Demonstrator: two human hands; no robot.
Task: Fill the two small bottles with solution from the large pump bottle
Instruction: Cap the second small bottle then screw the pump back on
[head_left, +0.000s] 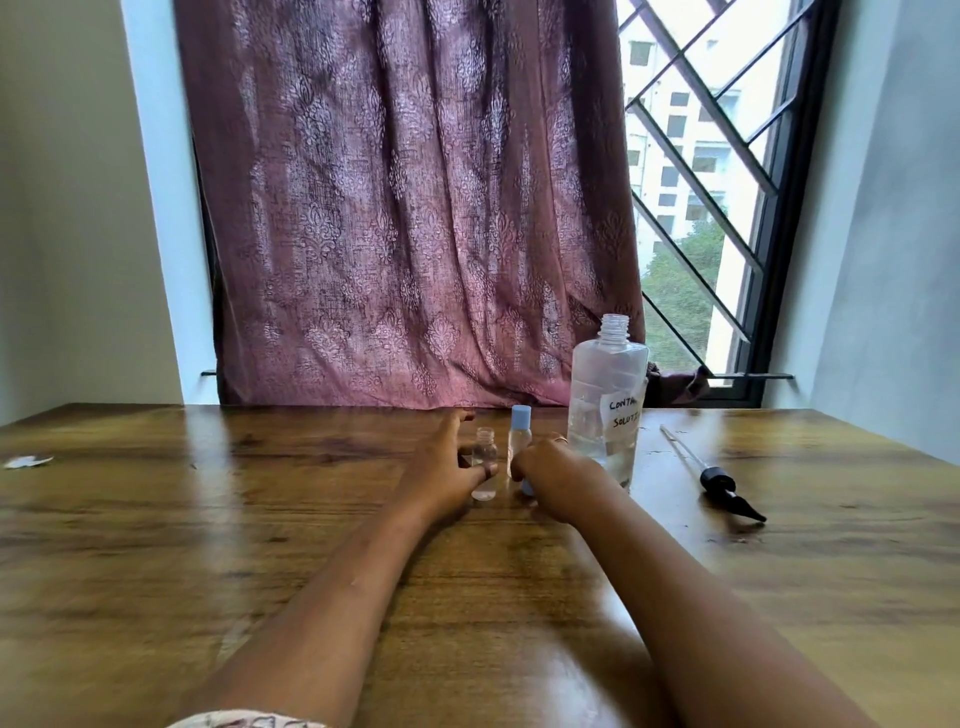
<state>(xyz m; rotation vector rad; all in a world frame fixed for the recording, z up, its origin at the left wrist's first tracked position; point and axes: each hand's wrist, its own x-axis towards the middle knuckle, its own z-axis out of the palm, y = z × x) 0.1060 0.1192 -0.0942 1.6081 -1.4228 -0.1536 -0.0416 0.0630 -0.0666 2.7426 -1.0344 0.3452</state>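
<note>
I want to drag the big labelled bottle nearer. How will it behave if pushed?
The large bottle is tall and narrow, with liquid only near its base, so it is probably light and may tip if pushed high. Its neck is open, the pump lying on the table, so a tip would likely spill.

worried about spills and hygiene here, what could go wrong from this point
1. The large bottle stands open, pump off, close beside the right hand; a bump could tip it and spill.
2. The uncapped small bottle, gripped by the left hand, could spill if tilted before the blue cap in the right hand goes on.
3. The pump lies with its tube on the bare table; it may pick up dirt.
</note>
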